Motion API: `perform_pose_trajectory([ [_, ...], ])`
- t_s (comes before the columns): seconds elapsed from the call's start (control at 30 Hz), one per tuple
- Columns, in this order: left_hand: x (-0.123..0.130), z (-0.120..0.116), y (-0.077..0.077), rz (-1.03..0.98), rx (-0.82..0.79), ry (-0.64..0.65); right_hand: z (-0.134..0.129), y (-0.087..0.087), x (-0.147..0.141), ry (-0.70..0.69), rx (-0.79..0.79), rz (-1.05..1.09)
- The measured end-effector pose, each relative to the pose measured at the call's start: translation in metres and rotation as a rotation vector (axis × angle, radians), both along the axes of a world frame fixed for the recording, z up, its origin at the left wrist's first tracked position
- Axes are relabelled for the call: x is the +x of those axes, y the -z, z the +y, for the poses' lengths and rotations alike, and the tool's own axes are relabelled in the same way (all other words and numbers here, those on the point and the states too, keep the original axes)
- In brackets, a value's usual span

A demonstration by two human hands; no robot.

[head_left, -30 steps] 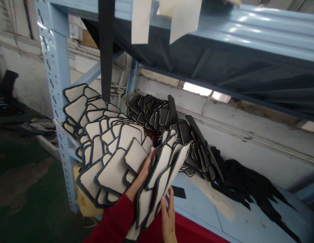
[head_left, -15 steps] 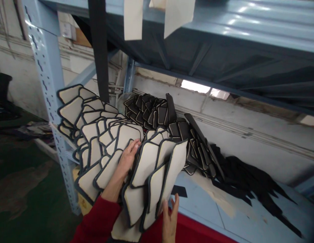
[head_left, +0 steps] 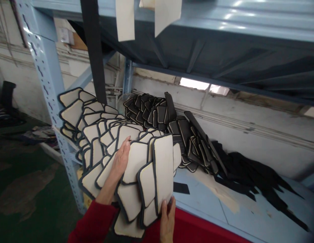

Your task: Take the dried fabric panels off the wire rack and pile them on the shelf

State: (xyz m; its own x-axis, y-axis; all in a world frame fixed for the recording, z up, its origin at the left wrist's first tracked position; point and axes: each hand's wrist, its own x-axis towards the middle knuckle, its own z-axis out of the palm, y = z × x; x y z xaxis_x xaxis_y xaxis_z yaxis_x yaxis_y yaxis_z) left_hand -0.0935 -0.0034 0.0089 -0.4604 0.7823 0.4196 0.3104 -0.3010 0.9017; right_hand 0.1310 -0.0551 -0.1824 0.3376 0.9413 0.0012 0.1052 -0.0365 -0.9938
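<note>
A bundle of overlapping cream-faced, mat-like panels with dark bound edges (head_left: pixel 139 182) is held in front of me. My left hand (head_left: pixel 122 157) lies along the bundle's left edge, its fingers extended up the side and the fingertips near the top. A long upright panel (head_left: pixel 164 168) faces me at the right of the bundle. At its lower right corner is my right hand (head_left: pixel 168 216), thumb on the cream face and fingers at the edge. Behind and left of my left hand, a large heap of similar panels (head_left: pixel 91 133) rests on the shelf.
Dark panels (head_left: pixel 146 109) are piled at the back of the blue shelf (head_left: pixel 207 209). Black fabric scraps (head_left: pixel 248 168) lie to the right. A perforated blue upright (head_left: pixel 47 74) stands at left. A black strip (head_left: pixel 93 50) and pale pieces (head_left: pixel 125 20) hang from the shelf above.
My right hand has closed onto the bundle's lower right corner. The long panel has turned from slanted to nearly upright, facing me more squarely. My left hand has shifted slightly left.
</note>
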Motion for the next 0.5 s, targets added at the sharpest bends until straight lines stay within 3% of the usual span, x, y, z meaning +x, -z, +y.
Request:
perform_pose_trajectory([
  [0.33,-0.007,-0.011,0.010,-0.110,-0.029,-0.009,-0.003,0.013,0.004,0.082,0.038,-0.076],
  [0.5,-0.009,-0.028,0.014,-0.175,-0.035,-0.083,-0.008,0.005,0.010,0.048,0.060,-0.054],
])
